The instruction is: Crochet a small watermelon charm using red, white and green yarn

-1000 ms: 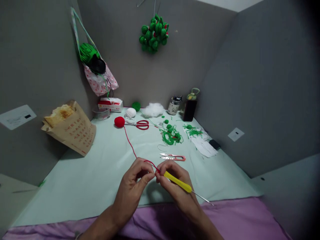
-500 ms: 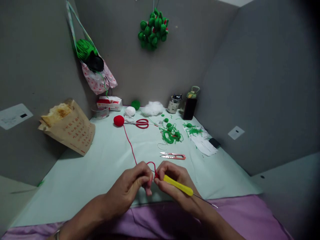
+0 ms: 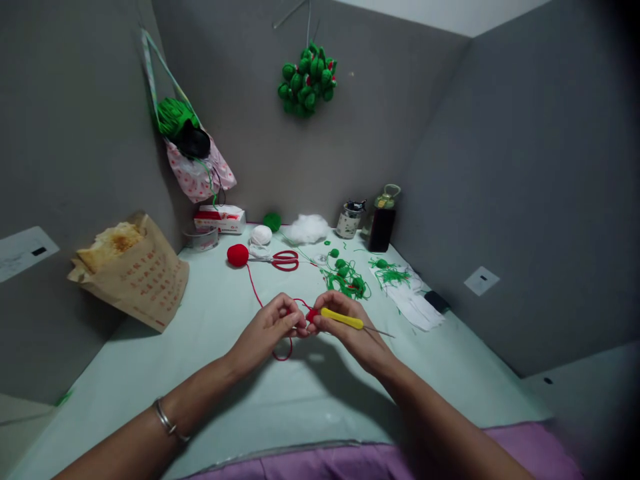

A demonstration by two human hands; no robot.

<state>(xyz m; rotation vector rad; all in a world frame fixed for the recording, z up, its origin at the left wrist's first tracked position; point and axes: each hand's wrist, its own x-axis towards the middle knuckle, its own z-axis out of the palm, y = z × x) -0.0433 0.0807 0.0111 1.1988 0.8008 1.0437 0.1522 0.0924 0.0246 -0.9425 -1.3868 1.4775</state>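
My right hand (image 3: 357, 337) is closed around a yellow-handled crochet hook (image 3: 343, 318), whose metal back end sticks out to the right. At its fingertips sits a small red crochet piece (image 3: 312, 316), partly covered by fingers. My left hand (image 3: 267, 333) is pinched close beside it, fingers curled on the red yarn (image 3: 254, 287). That strand runs back to a red yarn ball (image 3: 237, 255), and a loop of it dangles under my left fingers. The hook's tip near the piece is hard to make out.
Red-handled scissors (image 3: 285, 261), a white yarn ball (image 3: 261, 235) and white stuffing (image 3: 307, 229) lie farther back. Green crochet pieces (image 3: 350, 283) with loose threads are beyond my right hand. A paper bag with bread (image 3: 145, 287) leans left; a dark phone (image 3: 381, 230) stands back right.
Both hands have moved forward over the table with the hook and red piece, as the view shifted. A yarn loop now hangs below my left hand, and the orange snips are hidden.
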